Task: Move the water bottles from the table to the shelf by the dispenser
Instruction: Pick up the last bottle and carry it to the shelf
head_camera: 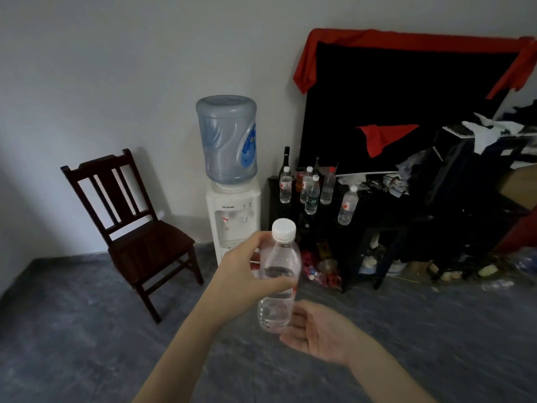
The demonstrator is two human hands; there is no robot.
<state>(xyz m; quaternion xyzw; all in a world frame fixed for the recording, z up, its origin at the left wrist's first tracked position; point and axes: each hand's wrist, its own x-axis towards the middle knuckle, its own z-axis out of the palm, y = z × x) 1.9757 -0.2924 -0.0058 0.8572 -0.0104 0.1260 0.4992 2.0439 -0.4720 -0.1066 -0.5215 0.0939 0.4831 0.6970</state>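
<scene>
The left hand (242,267) grips a clear plastic water bottle with a white screw cap (279,279) around its upper body, thumb across the front and fingers curled behind, holding it upright in mid-air over the grey floor (87,330). The right hand (318,333) lies palm-up and relaxed just beside the bottle's base, its fingers loose and slightly bent; whether they touch the bottle cannot be told.

Beyond the held bottle stands a white water dispenser (232,219) topped by a large blue inverted water jug (228,139), set against the pale wall. Just to its right is a low black shelf (274,199), and on its top stand several small clear water bottles (312,189), most with white caps, one with a red cap, along with a tall dark glass bottle (286,161). One more clear bottle (347,205) stands a little apart toward the right. Behind the shelf leans a black board draped with red cloth (406,82). A dark wooden chair (130,225) stands left of the dispenser.
</scene>
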